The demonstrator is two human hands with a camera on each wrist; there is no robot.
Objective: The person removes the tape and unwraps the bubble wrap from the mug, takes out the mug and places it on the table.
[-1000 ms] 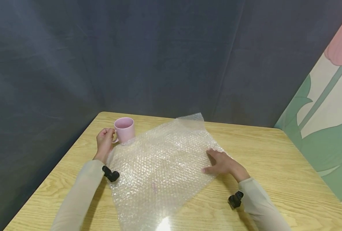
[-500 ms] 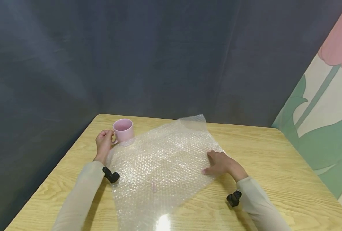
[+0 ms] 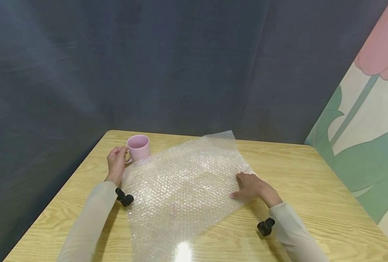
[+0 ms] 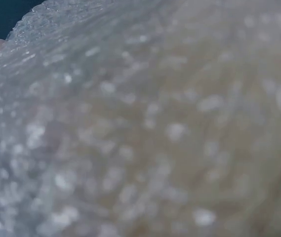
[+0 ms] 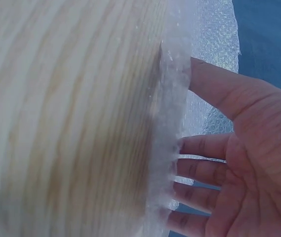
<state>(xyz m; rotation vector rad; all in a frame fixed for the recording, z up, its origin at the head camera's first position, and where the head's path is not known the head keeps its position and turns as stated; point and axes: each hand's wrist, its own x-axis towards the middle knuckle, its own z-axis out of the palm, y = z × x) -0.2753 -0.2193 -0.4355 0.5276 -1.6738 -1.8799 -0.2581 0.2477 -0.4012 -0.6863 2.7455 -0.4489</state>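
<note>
A pink mug [image 3: 138,147] stands at the back left of the table, its base partly covered by a sheet of clear bubble wrap [image 3: 187,182]. My left hand [image 3: 116,163] pinches the mug's handle from the left, over the corner of the wrap. Bubble wrap [image 4: 145,123] fills the left wrist view, with a pale rounded edge at the upper left. On the sheet's right side, my right hand [image 3: 251,187] rests with thumb and fingers spread. In the right wrist view, the fingertips of this hand [image 5: 259,143] touch the wrap's edge [image 5: 170,98].
The wrap lies over the middle of a light wood-grain table [image 3: 298,182] and runs out of view at the front. Behind it hangs a dark curtain [image 3: 180,65]. To the right stands a wall painted with a tulip [image 3: 364,153].
The head view has turned slightly to the right, so everything sits a little further left. Both hands, the mug and the bubble wrap keep their places relative to one another.
</note>
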